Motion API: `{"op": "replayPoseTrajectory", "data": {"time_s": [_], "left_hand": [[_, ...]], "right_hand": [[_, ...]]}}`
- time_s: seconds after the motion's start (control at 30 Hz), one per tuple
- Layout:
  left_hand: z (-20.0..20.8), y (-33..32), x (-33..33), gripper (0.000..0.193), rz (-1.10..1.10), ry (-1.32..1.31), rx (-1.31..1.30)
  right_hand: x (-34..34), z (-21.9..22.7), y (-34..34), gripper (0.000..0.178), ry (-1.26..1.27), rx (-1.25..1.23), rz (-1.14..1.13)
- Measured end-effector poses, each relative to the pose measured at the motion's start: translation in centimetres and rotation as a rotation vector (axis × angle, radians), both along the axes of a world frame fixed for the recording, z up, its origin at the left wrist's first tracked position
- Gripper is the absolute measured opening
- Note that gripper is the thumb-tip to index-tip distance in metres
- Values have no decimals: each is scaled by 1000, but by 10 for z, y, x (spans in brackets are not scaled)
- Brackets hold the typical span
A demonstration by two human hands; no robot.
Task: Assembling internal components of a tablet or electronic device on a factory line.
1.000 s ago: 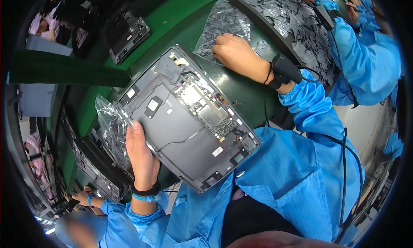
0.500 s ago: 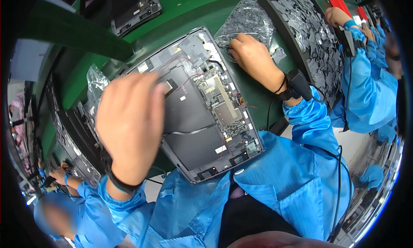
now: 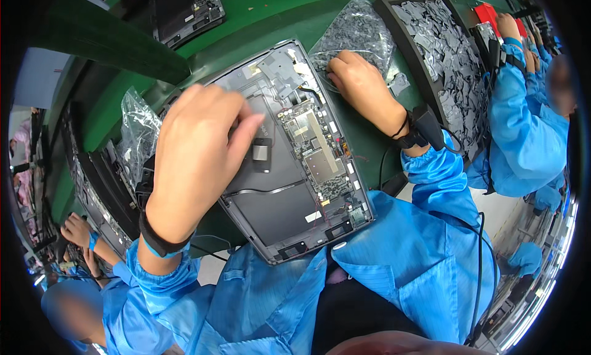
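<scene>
An opened tablet-like device (image 3: 280, 222) lies tilted in front of me, showing dark battery panels, a circuit board (image 3: 320, 152) and thin red wires. My left hand (image 3: 200, 149) hovers over its left upper part, fingers curled and thumb close to them; whatever is between the fingertips is hidden. Just past the thumb, a small dark piece with a silvery square (image 3: 261, 155) rests on the panel. My right hand (image 3: 363, 87) is right of the device, its curled fingertips at the lower edge of a clear plastic bag (image 3: 357, 32) full of dark flat pieces. Those fingertips are partly hidden.
A black tray (image 3: 434, 59) heaped with grey flat pieces stands at the right. Another opened device (image 3: 188, 16) lies at the far left. A crumpled clear bag (image 3: 138, 121) and a green post (image 3: 117, 47) are on the left. People in blue work on both sides.
My left hand has shifted right and up, its fingers curling more. The small dark piece beside it now shows lower on the panel. My right hand stays at the bag.
</scene>
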State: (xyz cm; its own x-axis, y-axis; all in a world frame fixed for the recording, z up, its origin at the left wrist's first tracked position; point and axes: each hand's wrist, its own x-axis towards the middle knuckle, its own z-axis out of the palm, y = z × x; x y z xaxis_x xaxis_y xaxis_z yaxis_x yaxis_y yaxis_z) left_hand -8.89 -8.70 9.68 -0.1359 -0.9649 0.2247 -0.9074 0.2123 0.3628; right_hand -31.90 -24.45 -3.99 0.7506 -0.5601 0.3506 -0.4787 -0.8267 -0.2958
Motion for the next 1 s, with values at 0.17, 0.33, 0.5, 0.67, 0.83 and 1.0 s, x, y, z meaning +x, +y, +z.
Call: {"op": "replayPoseTrajectory", "data": {"time_s": [0.17, 0.33, 0.5, 0.67, 0.83, 1.0], "left_hand": [[0, -12, -9, 18, 95, 72, 23], [-8, -24, -21, 36, -29, -107, -262], [-37, -18, -34, 38, -10, -480, -303], [-29, -11, -42, 41, -11, -505, -349], [-30, 13, -52, 41, -93, -390, -214], [10, 44, -21, 36, 116, -70, -152]], "right_hand": [[5, 4, -4, 8, 44, 17, 13], [-1, 7, -2, 10, -46, 78, 37], [-5, 1, 5, 11, -112, 236, -54], [-4, 15, 2, 15, -525, 631, -140], [5, 66, -7, 18, -620, 980, 43], [31, 94, -9, 15, -621, 1162, 234]]}}
